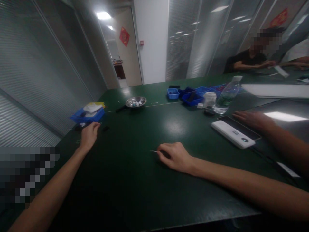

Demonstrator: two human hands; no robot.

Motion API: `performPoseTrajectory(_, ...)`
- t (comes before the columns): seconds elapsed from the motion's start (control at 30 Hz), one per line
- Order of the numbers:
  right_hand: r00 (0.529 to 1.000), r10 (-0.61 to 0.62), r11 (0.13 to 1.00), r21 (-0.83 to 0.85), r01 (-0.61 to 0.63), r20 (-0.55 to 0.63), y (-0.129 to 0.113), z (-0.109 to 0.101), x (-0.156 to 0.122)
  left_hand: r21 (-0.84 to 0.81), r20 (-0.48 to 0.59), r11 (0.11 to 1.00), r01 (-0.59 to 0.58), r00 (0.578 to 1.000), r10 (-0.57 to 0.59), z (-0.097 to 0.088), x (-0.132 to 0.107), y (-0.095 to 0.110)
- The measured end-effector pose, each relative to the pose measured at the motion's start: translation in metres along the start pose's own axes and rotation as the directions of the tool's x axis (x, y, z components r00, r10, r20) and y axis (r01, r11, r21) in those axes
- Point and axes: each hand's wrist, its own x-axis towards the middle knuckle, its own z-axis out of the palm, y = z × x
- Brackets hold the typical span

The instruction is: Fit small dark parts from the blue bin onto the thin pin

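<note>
My left hand reaches out to the far left of the dark green table, its fingers curled close to a blue tray and small dark parts beside it; what the fingers hold, if anything, is hidden. My right hand rests on the table at the centre, fingers pinched on a thin tool whose pale metal tip sticks out to the left.
A metal bowl stands behind. Several blue bins, a white jar and a water bottle sit at back right. Another person's hand rests by a white power bank and phone. A seated person is far right.
</note>
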Motion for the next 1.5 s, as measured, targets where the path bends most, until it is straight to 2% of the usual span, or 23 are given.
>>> performPoseTrajectory(0.27,1.000,0.001,1.000,-0.011,-0.001,0.012,0.003,0.001,-0.001,-0.078,-0.036,0.990,0.118,0.992,-0.121,-0.001,0.001,0.005)
performPoseTrajectory(0.43,1.000,-0.003,1.000,0.009,0.003,0.013,0.001,0.000,-0.001,-0.189,0.004,0.951,0.243,0.969,-0.247,0.001,0.003,0.006)
performPoseTrajectory(0.67,1.000,0.001,1.000,0.003,-0.001,0.023,0.000,-0.001,0.000,-0.345,0.050,0.882,0.320,0.945,-0.323,0.006,0.008,0.002)
performPoseTrajectory(0.83,0.999,0.006,1.000,-0.004,-0.006,0.032,-0.001,-0.002,0.000,-0.303,0.005,0.881,0.362,0.926,-0.379,0.012,0.004,0.013)
performPoseTrajectory(1.03,0.999,0.004,1.000,-0.002,-0.004,0.036,0.001,-0.001,0.000,-0.295,0.072,0.887,0.357,0.933,-0.352,0.017,-0.001,0.024)
performPoseTrajectory(1.17,0.999,0.006,1.000,-0.004,-0.006,0.040,0.001,0.000,-0.001,-0.291,0.068,0.892,0.345,0.938,-0.341,0.016,-0.001,0.027)
performPoseTrajectory(1.3,1.000,0.004,1.000,-0.030,-0.003,0.030,0.003,0.002,-0.001,-0.254,0.071,0.883,0.395,0.918,-0.391,0.015,0.000,0.030)
performPoseTrajectory(1.5,0.999,0.007,1.000,-0.020,-0.006,0.040,0.003,0.003,-0.001,-0.282,0.159,0.847,0.451,0.893,-0.422,0.015,0.001,0.028)
